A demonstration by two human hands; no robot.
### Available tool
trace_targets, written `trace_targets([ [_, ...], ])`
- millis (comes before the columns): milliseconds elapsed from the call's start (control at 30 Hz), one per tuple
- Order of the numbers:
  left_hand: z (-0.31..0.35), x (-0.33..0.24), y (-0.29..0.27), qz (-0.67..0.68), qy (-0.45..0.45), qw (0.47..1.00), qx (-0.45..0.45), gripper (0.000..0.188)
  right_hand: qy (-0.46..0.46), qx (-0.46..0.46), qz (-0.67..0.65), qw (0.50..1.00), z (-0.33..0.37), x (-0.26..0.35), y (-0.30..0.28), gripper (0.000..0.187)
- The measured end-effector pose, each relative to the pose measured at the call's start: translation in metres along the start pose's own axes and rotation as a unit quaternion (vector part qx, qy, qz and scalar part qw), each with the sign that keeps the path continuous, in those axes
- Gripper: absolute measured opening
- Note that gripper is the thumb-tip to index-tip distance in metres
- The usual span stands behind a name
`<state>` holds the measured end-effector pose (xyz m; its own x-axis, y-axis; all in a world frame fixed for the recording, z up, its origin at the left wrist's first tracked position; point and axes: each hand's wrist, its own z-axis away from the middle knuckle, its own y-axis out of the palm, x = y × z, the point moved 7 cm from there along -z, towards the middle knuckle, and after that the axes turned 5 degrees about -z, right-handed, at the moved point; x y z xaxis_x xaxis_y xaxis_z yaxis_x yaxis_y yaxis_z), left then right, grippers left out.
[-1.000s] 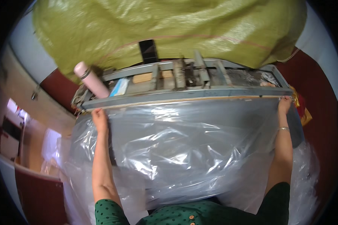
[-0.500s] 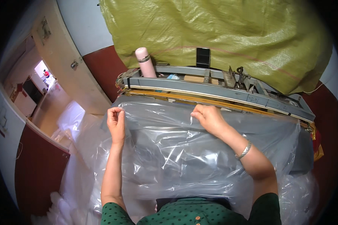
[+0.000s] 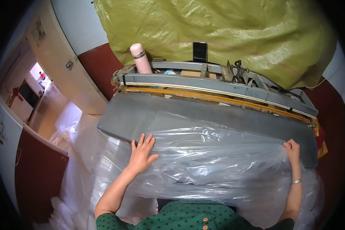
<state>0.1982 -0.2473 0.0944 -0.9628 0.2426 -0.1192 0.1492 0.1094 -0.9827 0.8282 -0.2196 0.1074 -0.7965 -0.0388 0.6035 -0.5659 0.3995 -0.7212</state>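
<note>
A large sheet of clear plastic film (image 3: 203, 153) lies wrinkled over the near part of a grey work surface (image 3: 122, 109) and hangs down toward me. My left hand (image 3: 142, 155) rests with fingers spread at the film's left part, by the surface's front edge. At the right, my right hand (image 3: 292, 148) is closed in a pinch on the film, and taut creases run from it toward the middle. Behind the bare grey strip stands a long metal frame (image 3: 218, 82) with orange-yellow strips (image 3: 214, 100) along its near side.
A pink bottle (image 3: 140, 59) stands at the frame's left end, and metal clamp parts (image 3: 237, 71) sit on its right half. A yellow-green woven sheet (image 3: 218, 27) hangs behind. More film (image 3: 76, 172) is heaped at left, near an open door (image 3: 65, 50).
The film has come toward me, baring the grey surface's far part. My left hand has moved nearer and opened. My right hand has moved far right and nearer, pinching the film.
</note>
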Motion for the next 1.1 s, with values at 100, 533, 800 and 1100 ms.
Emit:
trace_targets([
  [100, -0.026, -0.017, -0.007, 0.057, 0.062, 0.996, -0.034, 0.062, -0.005, -0.017, 0.006, 1.000, 0.007, -0.008, -0.011, 0.019],
  [533, -0.050, -0.044, -0.005, 0.011, 0.092, 0.992, -0.088, 0.047, 0.001, -0.067, -0.031, 0.997, 0.009, -0.020, -0.009, 0.020],
  [800, -0.080, 0.004, -0.004, 0.184, -0.105, 0.969, -0.125, 0.024, 0.005, -0.062, -0.041, 0.997, 0.005, -0.020, -0.007, 0.021],
  [1100, -0.114, 0.017, 0.000, 0.062, -0.106, 0.989, -0.084, 0.012, 0.025, -0.091, -0.142, 0.985, 0.005, -0.047, -0.012, 0.018],
])
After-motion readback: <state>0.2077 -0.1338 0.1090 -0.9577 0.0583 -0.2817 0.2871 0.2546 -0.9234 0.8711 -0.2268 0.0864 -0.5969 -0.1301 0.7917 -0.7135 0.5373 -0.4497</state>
